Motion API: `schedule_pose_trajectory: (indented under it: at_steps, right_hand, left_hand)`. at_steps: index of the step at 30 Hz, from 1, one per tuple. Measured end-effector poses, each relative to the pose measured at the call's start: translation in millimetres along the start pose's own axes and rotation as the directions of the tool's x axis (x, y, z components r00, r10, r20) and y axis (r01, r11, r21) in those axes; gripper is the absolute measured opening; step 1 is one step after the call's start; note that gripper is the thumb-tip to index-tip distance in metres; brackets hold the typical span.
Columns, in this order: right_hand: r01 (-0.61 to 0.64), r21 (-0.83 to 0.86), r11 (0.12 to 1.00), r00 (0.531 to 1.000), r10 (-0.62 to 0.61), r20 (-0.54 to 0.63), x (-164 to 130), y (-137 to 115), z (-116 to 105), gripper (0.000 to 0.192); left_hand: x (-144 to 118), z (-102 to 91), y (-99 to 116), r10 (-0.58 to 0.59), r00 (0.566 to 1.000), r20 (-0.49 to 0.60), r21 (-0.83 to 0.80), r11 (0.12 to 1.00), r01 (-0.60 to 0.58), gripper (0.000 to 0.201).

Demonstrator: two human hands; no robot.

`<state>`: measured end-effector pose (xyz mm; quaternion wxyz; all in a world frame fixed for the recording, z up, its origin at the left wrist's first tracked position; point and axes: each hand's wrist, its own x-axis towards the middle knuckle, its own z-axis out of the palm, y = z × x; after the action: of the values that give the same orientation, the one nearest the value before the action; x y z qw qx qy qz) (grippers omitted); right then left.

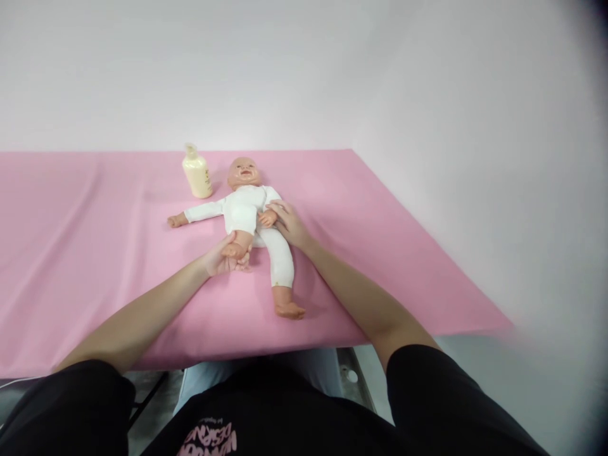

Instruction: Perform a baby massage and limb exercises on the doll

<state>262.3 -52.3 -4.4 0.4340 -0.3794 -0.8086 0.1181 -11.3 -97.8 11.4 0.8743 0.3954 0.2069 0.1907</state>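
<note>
Gripping white-suited, smooth-headed baby doll [244,204] by one leg

Your left hand [226,258] is curled round the doll's bent leg near the bare foot, thumb above, fingers beneath. Your right hand [287,223] lies against the doll's forearm and small hand at its hip, fingers fairly straight; can't tell if they're clamped on it. Doll's on its back on the smooth pink cloth [380,266] in front of you, head away from you, other leg stretched toward you, other arm out to your left. Pale-yellow, round-shouldered pump bottle [198,177] stands left of its head, near but apart. Plain white wall [304,76] behind.
</note>
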Motion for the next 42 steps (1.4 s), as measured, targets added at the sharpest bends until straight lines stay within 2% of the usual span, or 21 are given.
schedule_pose_trajectory:
  at_steps: [3,5,8,10,11,13,14,16,19,21,24,25,26,28,29,31,33,35,37,39,42]
  right_hand:
    - [-0.092,0.220,0.971,0.972,0.136,-0.189,2,7,3,0.055]
    - [-0.161,0.442,0.883,0.904,0.311,-0.292,4,11,2,0.069]
    - [-0.204,0.723,0.660,0.754,0.577,-0.314,8,20,-4,0.075]
    - [-0.198,0.855,0.480,0.633,0.728,-0.262,10,28,-11,0.056]
    - [-0.188,0.908,0.376,0.562,0.799,-0.215,10,32,-14,0.041]
    - [-0.159,0.970,0.185,0.434,0.895,-0.100,11,40,-19,0.012]
    - [-0.148,0.982,0.121,0.393,0.918,-0.053,11,44,-21,0.006]
    - [-0.144,0.987,0.071,0.368,0.930,-0.013,10,49,-24,0.012]
    - [-0.165,0.980,0.109,0.403,0.915,-0.033,9,48,-24,0.010]
    - [-0.169,0.971,0.169,0.441,0.894,-0.079,8,41,-23,0.008]
    - [-0.158,0.920,0.359,0.544,0.809,-0.223,7,26,-20,0.038]
    - [-0.162,0.881,0.445,0.589,0.760,-0.275,6,20,-19,0.048]
    - [-0.173,0.829,0.532,0.637,0.703,-0.317,5,15,-17,0.054]
    - [-0.198,0.685,0.701,0.747,0.560,-0.358,3,6,-13,0.057]
    - [-0.197,0.597,0.777,0.806,0.475,-0.352,2,3,-11,0.055]
    - [-0.152,0.393,0.907,0.914,0.280,-0.293,0,-2,-9,0.049]
    - [-0.076,0.198,0.977,0.977,0.113,-0.183,-2,-4,-9,0.047]
    - [-0.016,0.059,0.998,0.998,0.020,-0.067,-3,-6,-10,0.045]
    - [0.020,-0.028,0.999,1.000,-0.019,0.020,-3,-8,-12,0.043]
    - [0.038,-0.071,0.997,0.997,-0.033,0.064,-2,-10,-13,0.042]
    - [0.036,-0.066,0.997,0.997,-0.031,0.068,-3,-10,-12,0.042]
  left_hand:
    - [-9,-5.0,-6,-0.121,0.960,0.252,0.126,0.988,0.091,0.067]
    - [-14,-2.2,-5,-0.254,0.893,0.371,0.256,0.952,0.165,0.069]
    - [-18,7.9,2,-0.462,0.765,0.449,0.471,0.850,0.237,0.060]
    - [-17,13.5,6,-0.553,0.691,0.466,0.569,0.785,0.246,0.052]
    - [-16,14.9,7,-0.572,0.675,0.466,0.595,0.767,0.239,0.048]
    - [-16,14.8,6,-0.552,0.697,0.457,0.610,0.765,0.206,0.042]
    - [-16,13.6,6,-0.531,0.719,0.449,0.612,0.769,0.186,0.040]
    - [-17,10.9,4,-0.483,0.758,0.437,0.624,0.771,0.131,0.039]
    - [-16,9.6,5,-0.397,0.795,0.460,0.637,0.771,0.016,0.041]
    - [-16,9.8,6,-0.375,0.785,0.493,0.616,0.788,-0.011,0.045]
    - [-14,5.3,4,-0.437,0.704,0.559,0.511,0.851,0.123,0.050]
    - [-14,2.1,2,-0.419,0.688,0.592,0.439,0.884,0.160,0.053]
    - [-13,-1.6,-1,-0.364,0.699,0.616,0.349,0.921,0.173,0.056]
    - [-11,-7.9,-5,-0.199,0.777,0.598,0.166,0.978,0.123,0.062]
    - [-10,-9.5,-7,-0.121,0.829,0.547,0.097,0.992,0.081,0.064]
    - [-8,-8.6,-7,-0.004,0.924,0.383,0.009,1.000,0.000,0.064]
    - [-7,-3.4,-4,0.072,0.977,0.203,-0.042,0.997,-0.064,0.058]
    - [-6,2.1,-2,0.109,0.993,0.048,-0.078,0.991,-0.105,0.052]
    - [-6,4.7,-2,0.107,0.993,-0.043,-0.100,0.989,-0.111,0.049]
    - [-5,3.9,-3,0.098,0.993,-0.065,-0.111,0.988,-0.104,0.049]
    - [-7,1.2,-5,0.085,0.996,-0.024,-0.095,0.992,-0.087,0.049]
